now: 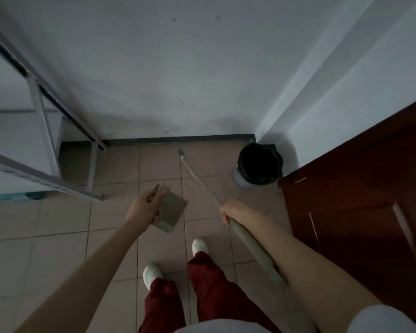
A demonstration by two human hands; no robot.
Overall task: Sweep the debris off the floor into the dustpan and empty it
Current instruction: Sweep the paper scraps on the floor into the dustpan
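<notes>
My left hand grips the handle of a beige dustpan, which hangs above the tiled floor in the middle of the view. My right hand grips a long pale broom handle. The handle slants from beside my right forearm up toward the wall, and its thin far end points near the skirting. The broom's bristle end is not visible. A round bin lined with a black bag stands in the corner at the right, beyond the broom handle. No debris shows on the tiles in this dim light.
A grey metal bunk-bed frame fills the left side, with a leg standing on the floor near the wall. A dark red wooden door stands at the right. My feet in white shoes are below the dustpan.
</notes>
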